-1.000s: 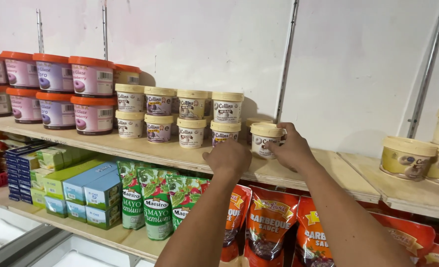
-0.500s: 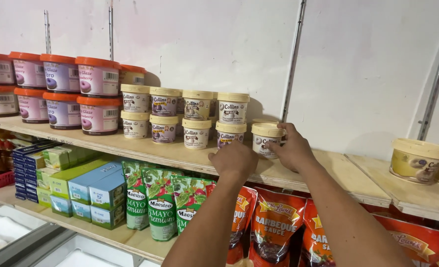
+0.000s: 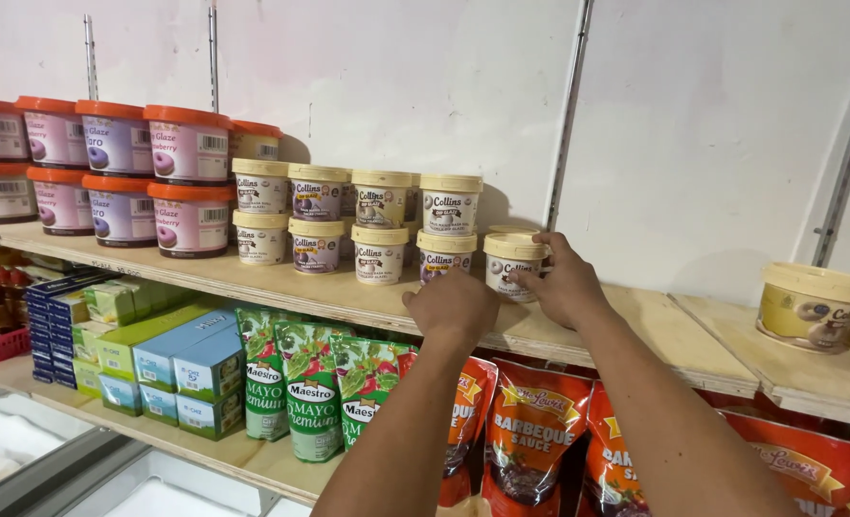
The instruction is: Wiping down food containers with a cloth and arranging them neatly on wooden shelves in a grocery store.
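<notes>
The right hand [image 3: 564, 282] is grasping a small cream-lidded tub [image 3: 513, 265], seating it at three o'clock of the stacked tubs [image 3: 377, 230]; the left hand [image 3: 454, 304] is hovering loosely curled, holding nothing. Squaring it calls for a gentle nudge.

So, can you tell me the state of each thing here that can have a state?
Single small tub: upright, lid on, held by right hand.
Left hand: loosely closed, at shelf edge, holds nothing visible.
Stacked small tubs: two high, lids on.
Orange-lidded tubs: stacked, closed.
Green pouches: standing, sealed.
Red pouches: standing, sealed.
</notes>
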